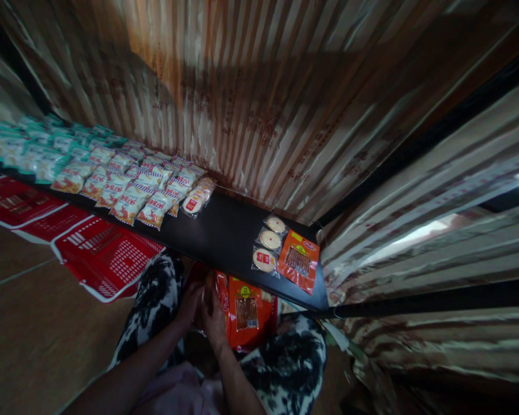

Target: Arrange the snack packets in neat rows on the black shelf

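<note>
Both hands are low at centre, between my knees and below the shelf edge. My left hand (193, 300) and my right hand (213, 311) are close together, their fingers dark and blurred, and what lies between them cannot be made out. Right beside my right hand is an orange snack packet (246, 308) with a yellow label, lying at a red container under the shelf. On the black shelf (225, 230) another orange packet (300, 260) lies at the right end, next to a short row of wrapped round crackers (270, 240).
White and red snack bags (130, 199) cover the shelf's left part, with green bags (38, 151) farther left. More wrapped crackers (194, 202) lie beside them. Red basket-printed sheets (108, 253) hang below the front edge. Striped sheeting (242, 98) and black poles (398, 144) surround the shelf.
</note>
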A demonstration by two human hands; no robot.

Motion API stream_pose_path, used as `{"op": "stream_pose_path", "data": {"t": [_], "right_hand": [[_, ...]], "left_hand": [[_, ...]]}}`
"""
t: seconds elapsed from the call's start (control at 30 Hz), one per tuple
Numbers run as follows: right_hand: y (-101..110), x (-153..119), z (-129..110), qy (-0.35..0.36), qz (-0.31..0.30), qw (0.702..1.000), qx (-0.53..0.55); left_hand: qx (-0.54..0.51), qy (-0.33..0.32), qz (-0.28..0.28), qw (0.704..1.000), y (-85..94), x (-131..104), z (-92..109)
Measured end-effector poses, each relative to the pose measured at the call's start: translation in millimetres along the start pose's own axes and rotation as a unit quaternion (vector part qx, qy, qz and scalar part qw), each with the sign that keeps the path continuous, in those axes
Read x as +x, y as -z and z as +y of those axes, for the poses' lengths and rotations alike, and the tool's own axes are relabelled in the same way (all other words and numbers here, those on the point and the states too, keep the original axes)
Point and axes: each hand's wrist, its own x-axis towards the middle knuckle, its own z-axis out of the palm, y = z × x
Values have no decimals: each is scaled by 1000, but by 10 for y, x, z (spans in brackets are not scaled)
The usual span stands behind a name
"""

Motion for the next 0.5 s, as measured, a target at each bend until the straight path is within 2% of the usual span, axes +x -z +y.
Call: {"op": "stream_pose_path", "data": {"t": [0.27, 0.5], "right_hand": [[-14, -36, -111, 28, 17, 999, 16], [38, -34, -89, -6, 19, 999, 38]], "left_hand": [[5, -29, 12, 999, 61, 5, -62], [-33, -23, -32, 999, 96, -58, -74]]}}
